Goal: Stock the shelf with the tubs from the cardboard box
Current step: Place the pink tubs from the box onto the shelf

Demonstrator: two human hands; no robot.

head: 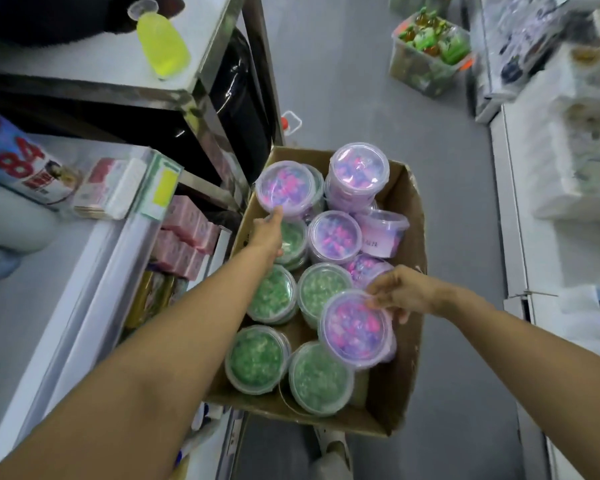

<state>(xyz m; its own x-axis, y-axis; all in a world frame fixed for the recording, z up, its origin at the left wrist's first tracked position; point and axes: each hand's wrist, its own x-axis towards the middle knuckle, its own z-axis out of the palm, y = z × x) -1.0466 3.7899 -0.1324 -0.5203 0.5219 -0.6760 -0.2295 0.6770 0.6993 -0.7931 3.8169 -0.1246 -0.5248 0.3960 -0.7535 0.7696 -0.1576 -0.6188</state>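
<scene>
An open cardboard box (404, 237) on the floor holds several round clear-lidded tubs, some with purple-pink contents and some with green. My left hand (267, 233) grips the near edge of a purple tub (284, 187) raised at the box's far left corner. My right hand (400, 292) pinches the far rim of another purple tub (355, 329), lifted above the green tubs (319, 377) at the box's near side. The shelf (118, 258) stands to the left of the box.
The shelf unit on the left carries pink packets (187, 233), a white pack (115, 187) and a blue-white bottle (25, 168). A steel table (187, 88) with a yellow bottle (161, 45) is behind. A plastic crate (426, 53) of bottles sits farther along the grey aisle; white shelving lines the right.
</scene>
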